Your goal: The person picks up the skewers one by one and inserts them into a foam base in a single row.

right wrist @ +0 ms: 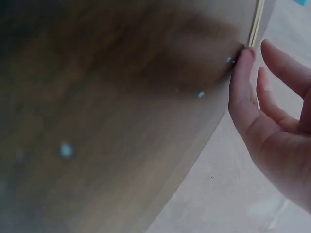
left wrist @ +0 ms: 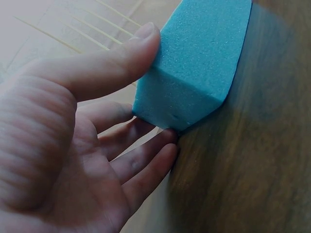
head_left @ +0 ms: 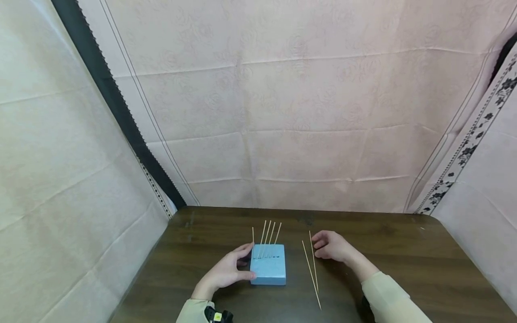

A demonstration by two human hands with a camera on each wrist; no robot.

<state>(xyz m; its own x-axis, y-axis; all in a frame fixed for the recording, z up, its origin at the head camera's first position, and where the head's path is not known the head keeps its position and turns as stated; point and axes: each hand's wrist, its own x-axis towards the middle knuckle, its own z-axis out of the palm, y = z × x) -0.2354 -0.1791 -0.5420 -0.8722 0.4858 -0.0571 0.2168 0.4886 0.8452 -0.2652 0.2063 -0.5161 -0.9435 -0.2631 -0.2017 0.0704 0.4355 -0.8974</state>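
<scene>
A light blue foam block [head_left: 268,269] sits on the table with several thin wooden skewers [head_left: 267,233] standing in a row along its far part, some leaning. My left hand [head_left: 228,270] holds the block's left side. In the left wrist view its thumb [left wrist: 141,46] rests on one edge and the fingertips touch the side and underside edge. Two loose skewers [head_left: 312,276] lie on the table right of the block, close together at their near ends. Beside their far ends is my right hand [head_left: 329,246], fingers bent loosely, with a gap between thumb and fingertips in the right wrist view.
The dark wooden table [head_left: 226,224] has rounded far corners. Pale cloth [head_left: 323,112] hangs behind it and on both sides. Small blue crumbs [right wrist: 66,150] lie on the tabletop near my right hand. A black wrist strap [head_left: 218,315] is on my left wrist.
</scene>
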